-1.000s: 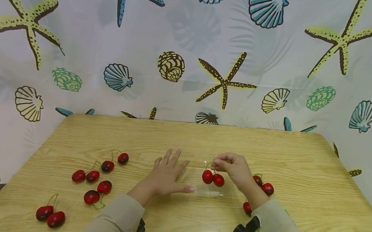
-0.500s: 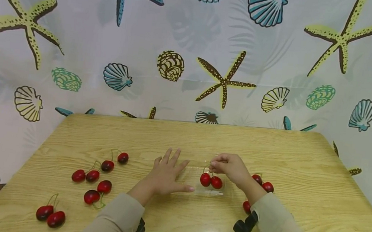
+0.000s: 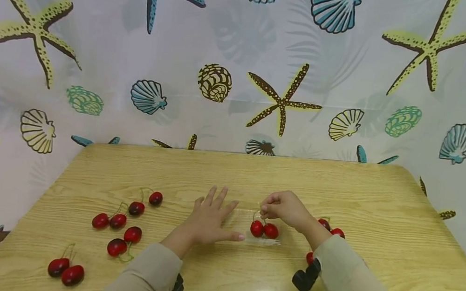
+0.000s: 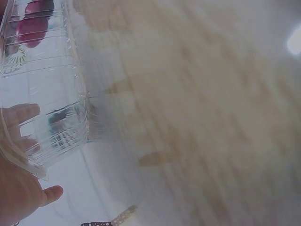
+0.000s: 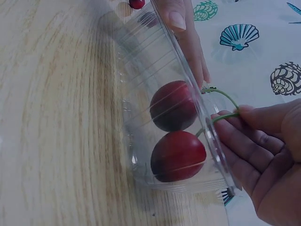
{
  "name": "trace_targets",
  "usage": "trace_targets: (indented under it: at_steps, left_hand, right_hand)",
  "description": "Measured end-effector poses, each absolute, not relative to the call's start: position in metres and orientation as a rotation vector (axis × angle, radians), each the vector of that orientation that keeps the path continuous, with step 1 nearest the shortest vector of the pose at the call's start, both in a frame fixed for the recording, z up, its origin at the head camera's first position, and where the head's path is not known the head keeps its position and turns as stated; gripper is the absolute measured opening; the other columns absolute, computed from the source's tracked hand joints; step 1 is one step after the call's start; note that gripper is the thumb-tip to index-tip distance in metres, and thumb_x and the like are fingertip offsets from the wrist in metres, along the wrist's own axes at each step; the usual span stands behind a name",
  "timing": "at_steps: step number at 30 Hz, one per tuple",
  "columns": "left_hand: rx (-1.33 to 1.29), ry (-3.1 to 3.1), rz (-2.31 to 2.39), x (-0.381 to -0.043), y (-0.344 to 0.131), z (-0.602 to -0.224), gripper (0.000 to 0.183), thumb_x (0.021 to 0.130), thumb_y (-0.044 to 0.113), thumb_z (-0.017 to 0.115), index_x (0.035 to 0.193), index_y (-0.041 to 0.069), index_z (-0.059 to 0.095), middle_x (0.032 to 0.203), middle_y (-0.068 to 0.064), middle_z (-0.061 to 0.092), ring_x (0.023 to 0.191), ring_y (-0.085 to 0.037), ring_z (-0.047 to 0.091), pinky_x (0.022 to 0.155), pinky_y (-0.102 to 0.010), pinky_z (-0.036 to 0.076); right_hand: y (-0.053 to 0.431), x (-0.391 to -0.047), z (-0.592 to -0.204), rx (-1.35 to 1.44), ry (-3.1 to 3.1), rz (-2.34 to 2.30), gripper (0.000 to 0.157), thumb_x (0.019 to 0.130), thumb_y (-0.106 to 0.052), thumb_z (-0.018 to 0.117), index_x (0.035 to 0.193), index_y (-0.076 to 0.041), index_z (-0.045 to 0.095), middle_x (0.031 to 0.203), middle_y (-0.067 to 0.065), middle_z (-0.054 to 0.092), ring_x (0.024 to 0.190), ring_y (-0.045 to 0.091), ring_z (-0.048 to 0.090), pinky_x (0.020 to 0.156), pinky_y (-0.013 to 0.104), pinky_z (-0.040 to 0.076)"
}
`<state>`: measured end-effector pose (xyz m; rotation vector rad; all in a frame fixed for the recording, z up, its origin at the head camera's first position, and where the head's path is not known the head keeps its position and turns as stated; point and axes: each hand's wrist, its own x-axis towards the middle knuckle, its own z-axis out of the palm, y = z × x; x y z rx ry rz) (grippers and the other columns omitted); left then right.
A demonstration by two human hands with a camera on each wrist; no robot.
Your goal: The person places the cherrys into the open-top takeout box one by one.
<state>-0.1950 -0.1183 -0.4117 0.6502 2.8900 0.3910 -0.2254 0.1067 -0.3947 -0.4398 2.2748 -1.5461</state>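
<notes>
My right hand (image 3: 287,211) pinches the joined green stems of a pair of red cherries (image 3: 271,230) between thumb and fingertips. The right wrist view shows those cherries (image 5: 178,155) inside a clear ribbed plastic container (image 5: 143,61), seen through its side wall, with the stems (image 5: 225,96) rising over the rim. My left hand (image 3: 208,223) lies with fingers spread over the container's left end. From the left wrist, part of the left hand (image 4: 19,188) shows through and beside the clear container wall (image 4: 51,89).
On the left of the wooden table (image 3: 230,173) lie several stemmed cherry pairs, among them a front pair (image 3: 73,275) and a back one (image 3: 155,198). More cherries (image 3: 324,224) lie by my right forearm, partly hidden. A shell-and-starfish patterned cloth (image 3: 243,38) hangs behind.
My right hand has lowered the pair of cherries slightly, down into the container and a little to the left. The left hand has stayed in place.
</notes>
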Motion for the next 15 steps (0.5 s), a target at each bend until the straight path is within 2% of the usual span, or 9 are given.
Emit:
trace_targets:
  at_steps: [15]
  left_hand:
    - [0.649, 2.896, 0.381, -0.1955, -0.1171, -0.4121, 0.09, 0.075, 0.071, 0.051, 0.144, 0.017, 0.031, 0.153, -0.015, 0.004, 0.139, -0.039, -0.003, 0.104, -0.061, 0.012]
  right_hand:
    - [0.0967, -0.2282, -0.3933, -0.45, 2.35, -1.364, 0.013, 0.088, 0.0, 0.054, 0.089, 0.01, 0.063, 0.083, 0.016, 0.067, 0.075, 0.02, 0.067, 0.073, 0.036, 0.053]
